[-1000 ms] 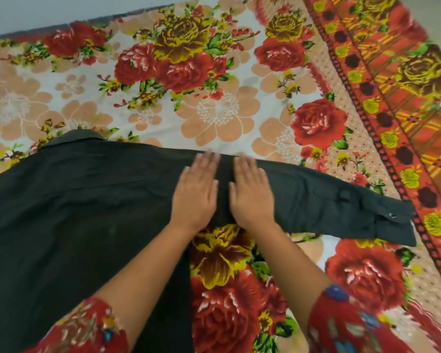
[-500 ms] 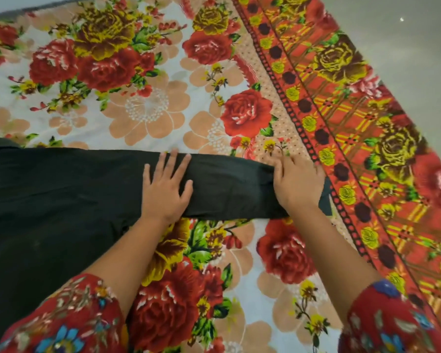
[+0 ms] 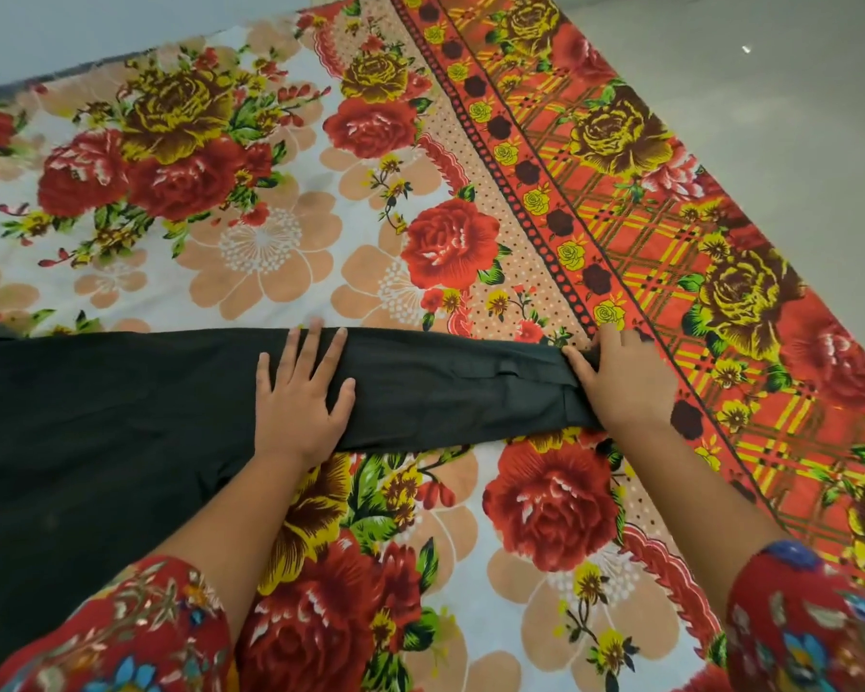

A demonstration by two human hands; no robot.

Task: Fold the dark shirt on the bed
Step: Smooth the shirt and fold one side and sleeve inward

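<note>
The dark shirt [image 3: 96,417] lies flat on the floral bedsheet [image 3: 270,252], its body at the left and one long sleeve [image 3: 445,387] stretched out to the right. My left hand [image 3: 300,397] presses flat on the sleeve near the shoulder, fingers straight and spread. My right hand [image 3: 620,382] covers the cuff end of the sleeve. Its thumb lies over the fabric and its fingers curl past the end, and the cloth bunches between them. The cuff itself is hidden under that hand.
The sheet's red and yellow border [image 3: 670,217] runs diagonally at the right, just beyond my right hand. Grey floor [image 3: 795,92] shows past the bed's edge at the upper right. My red patterned sleeves fill the bottom corners.
My right hand slid along the sleeve from beside my left hand out to the cuff, and now gathers the cuff. My left hand stayed pressed near the shoulder.
</note>
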